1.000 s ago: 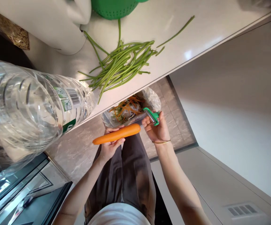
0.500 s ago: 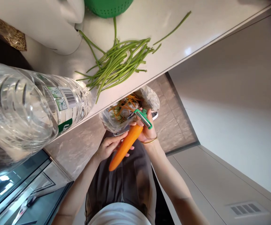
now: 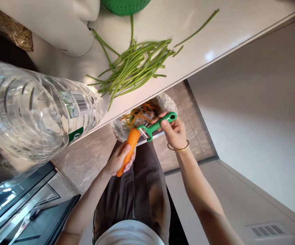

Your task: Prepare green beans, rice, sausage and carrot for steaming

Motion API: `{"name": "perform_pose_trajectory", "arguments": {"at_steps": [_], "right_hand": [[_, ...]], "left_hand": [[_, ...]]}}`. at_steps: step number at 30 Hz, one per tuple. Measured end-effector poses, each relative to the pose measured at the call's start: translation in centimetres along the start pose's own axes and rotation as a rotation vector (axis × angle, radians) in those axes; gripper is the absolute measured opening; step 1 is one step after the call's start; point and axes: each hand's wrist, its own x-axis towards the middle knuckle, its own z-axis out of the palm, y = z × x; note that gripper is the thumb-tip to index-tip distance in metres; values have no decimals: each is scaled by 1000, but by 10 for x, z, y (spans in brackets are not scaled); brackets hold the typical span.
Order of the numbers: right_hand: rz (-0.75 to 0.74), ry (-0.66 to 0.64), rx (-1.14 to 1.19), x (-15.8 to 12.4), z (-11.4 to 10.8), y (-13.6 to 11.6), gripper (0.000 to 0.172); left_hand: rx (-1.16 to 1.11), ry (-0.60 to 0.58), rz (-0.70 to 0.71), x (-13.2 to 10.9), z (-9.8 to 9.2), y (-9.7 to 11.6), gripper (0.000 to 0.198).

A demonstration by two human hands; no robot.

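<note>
A smooth orange carrot [image 3: 133, 137] is gripped around its middle by my left hand [image 3: 120, 158], tilted with its thick end up and away from me. My right hand [image 3: 174, 131], a gold bangle at its wrist, is closed on the handle of a green peeler [image 3: 157, 126]. The peeler's metal blade is close beside the carrot's upper end; whether they touch I cannot tell. Below both hands stands a bin lined with a clear bag [image 3: 166, 100], holding orange carrot peels [image 3: 143, 110] and some green scraps.
On the white counter [image 3: 188, 59] lies a heap of green stems [image 3: 139, 64]. A large clear water bottle [image 3: 35, 115] stands at the left, by the counter edge. Behind are a green perforated basket [image 3: 125, 6] and a white appliance [image 3: 70, 30]. White cabinets [image 3: 251, 112] flank the right.
My right hand has let go of the carrot and moved right, now holding the peeler by its handle. My left hand has wrapped around the carrot. The view has shifted slightly.
</note>
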Motion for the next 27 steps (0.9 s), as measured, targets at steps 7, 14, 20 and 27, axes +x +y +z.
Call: {"name": "perform_pose_trajectory", "arguments": {"at_steps": [7, 14, 20, 27], "right_hand": [[67, -195, -73, 21, 0, 14, 36], [-16, 38, -152, 32, -7, 15, 35], [93, -119, -1, 14, 20, 5, 36], [39, 145, -47, 39, -10, 35, 33]], "left_hand": [[7, -67, -116, -12, -12, 10, 45], [-91, -25, -121, -3, -27, 8, 46], [-115, 1, -96, 11, -22, 3, 48], [-109, -111, -182, 1, -29, 7, 46]]}}
